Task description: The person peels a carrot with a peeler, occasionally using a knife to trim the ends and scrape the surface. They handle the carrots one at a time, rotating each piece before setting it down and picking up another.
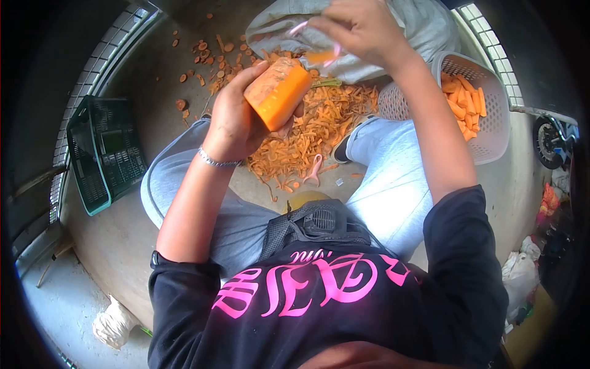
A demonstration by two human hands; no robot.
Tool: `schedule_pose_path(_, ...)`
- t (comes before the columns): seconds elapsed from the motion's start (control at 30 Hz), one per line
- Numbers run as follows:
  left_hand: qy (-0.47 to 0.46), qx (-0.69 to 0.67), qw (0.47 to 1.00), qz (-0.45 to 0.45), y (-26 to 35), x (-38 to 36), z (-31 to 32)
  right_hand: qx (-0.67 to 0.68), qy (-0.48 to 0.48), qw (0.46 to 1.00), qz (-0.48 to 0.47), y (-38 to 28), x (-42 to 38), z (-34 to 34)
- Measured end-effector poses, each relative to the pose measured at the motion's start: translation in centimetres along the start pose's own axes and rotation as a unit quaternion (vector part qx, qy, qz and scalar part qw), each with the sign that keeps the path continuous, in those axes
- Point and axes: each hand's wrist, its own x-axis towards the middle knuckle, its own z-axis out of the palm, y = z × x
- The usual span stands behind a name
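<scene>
1. Carrot [279,92], thick and bright orange: upper centre of the frame, held off the floor. One broad side smooth and shiny; the upper side paler, rough, with brown marks.
2. Left hand [236,114], left of upper centre: fingers curled round the carrot, thumb along its upper edge, firm grip. Metal band [216,160] on the wrist.
3. Right hand [365,27], top of the frame, right of centre: fingers bent in, closed about a pink peeler [336,53]. Peeler blurred, with an orange smear beside it; a gap shows between it and the carrot. Cannot make out each finger's placing.
4. Peelings [332,123]: heaped on the floor [92,237], centre of the frame, between the spread legs [393,172] in pale blue jeans. A second pink peeler [315,169] lies at the heap's lower edge.
5. Small round slices [203,55]: scattered on the floor, upper left of centre.
6. White basket [495,138], upper right: tilted, peeled carrots [467,104] inside it.
7. Pale sack [430,27], top of the frame, partly behind the right hand.
8. Green crate [101,160], left side of the frame. White bag [114,323], lower left.
</scene>
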Motion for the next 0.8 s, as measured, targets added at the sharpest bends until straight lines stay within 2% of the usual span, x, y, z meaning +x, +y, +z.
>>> schedule_pose_path(0.03, -0.012, 0.003, 1.000, 0.000, 0.2, -0.1, 0.0, -0.006, -0.005, 1.000, 0.024, 0.6, -0.1, 0.2)
schedule_pose_path(0.1, -0.033, 0.003, 0.999, 0.007, 0.6, -0.3, 0.1, 0.089, 0.051, 0.993, 0.063, 0.5, 0.2, 0.8)
schedule_pose_path(0.13, 0.007, 0.010, 1.000, 0.009, 0.6, -0.5, 0.5, 0.137, 0.076, 0.984, 0.082, 0.1, 0.6, 0.9)
schedule_pose_path(0.23, 0.129, 0.038, 0.991, 0.007, 0.5, -0.7, 2.6, 0.223, 0.049, 0.956, 0.183, -3.4, 1.6, -1.0)
schedule_pose_path(0.27, 0.089, 0.045, 0.995, 0.005, 0.6, -0.9, 2.4, 0.238, 0.078, 0.958, 0.142, -4.1, 1.4, -0.9)
schedule_pose_path(0.4, 0.057, 0.063, 0.996, 0.014, -0.4, 0.2, 0.1, 0.193, 0.098, 0.976, -0.009, -5.3, 0.9, 0.0)
schedule_pose_path(0.57, 0.123, 0.108, 0.986, -0.019, -0.2, 0.2, 1.7, 0.163, 0.067, 0.984, -0.022, -6.3, 0.8, -0.6)
schedule_pose_path(0.73, 0.113, 0.124, 0.986, 0.021, -0.4, -0.2, 1.9, 0.177, 0.047, 0.983, -0.011, -5.4, 0.8, -0.5)
schedule_pose_path(0.8, 0.123, 0.114, 0.985, 0.043, -0.6, -0.4, 2.1, 0.194, 0.075, 0.978, -0.025, -5.2, 0.8, 0.2)
